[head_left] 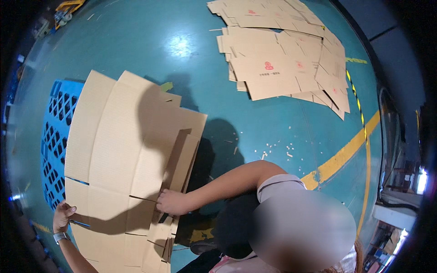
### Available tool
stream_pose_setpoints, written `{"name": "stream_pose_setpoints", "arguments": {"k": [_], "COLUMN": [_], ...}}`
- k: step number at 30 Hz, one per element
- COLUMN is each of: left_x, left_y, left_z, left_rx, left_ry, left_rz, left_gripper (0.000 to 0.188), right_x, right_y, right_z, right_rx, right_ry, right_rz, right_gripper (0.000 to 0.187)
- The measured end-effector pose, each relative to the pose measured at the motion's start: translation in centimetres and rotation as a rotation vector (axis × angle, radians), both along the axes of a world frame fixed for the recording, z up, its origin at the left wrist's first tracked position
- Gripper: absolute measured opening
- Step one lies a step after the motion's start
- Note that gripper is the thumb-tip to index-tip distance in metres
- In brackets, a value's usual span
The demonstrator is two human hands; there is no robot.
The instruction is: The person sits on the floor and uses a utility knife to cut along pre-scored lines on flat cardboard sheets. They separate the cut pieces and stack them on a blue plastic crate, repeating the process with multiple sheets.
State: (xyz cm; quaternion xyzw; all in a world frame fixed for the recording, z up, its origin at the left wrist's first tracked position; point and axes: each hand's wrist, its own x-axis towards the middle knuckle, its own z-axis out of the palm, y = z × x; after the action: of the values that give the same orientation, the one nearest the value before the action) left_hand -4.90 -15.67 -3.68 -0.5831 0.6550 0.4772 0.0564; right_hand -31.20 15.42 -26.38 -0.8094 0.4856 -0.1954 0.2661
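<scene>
Left hand (pixel 63 218) pinches the cardboard (pixel 111 154)'s edge; right hand (pixel 174 202) curls on it, grip unclear; flat boxes (pixel 250 50) beyond bear red print (pixel 269 66).

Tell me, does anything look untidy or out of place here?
Yes. Small pale scraps litter the teal floor right of the near cardboard stack, looking like debris. Farther off, the flat cardboard pile looks askew, its sheets overlapping at different angles.
</scene>
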Motion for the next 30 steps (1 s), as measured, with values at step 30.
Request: {"name": "stream_pose_setpoints", "arguments": {"k": [30], "left_x": [5.0], "left_y": [-4.6], "left_z": [-23.2], "left_rx": [-0.040], "left_ry": [0.012], "left_rz": [-0.166], "left_gripper": [0.015], "right_x": [-15.9], "right_y": [5.5], "right_z": [-1.9], "right_rx": [0.709], "right_ry": [-0.854], "right_rz": [-0.640], "right_gripper": [0.075]}}
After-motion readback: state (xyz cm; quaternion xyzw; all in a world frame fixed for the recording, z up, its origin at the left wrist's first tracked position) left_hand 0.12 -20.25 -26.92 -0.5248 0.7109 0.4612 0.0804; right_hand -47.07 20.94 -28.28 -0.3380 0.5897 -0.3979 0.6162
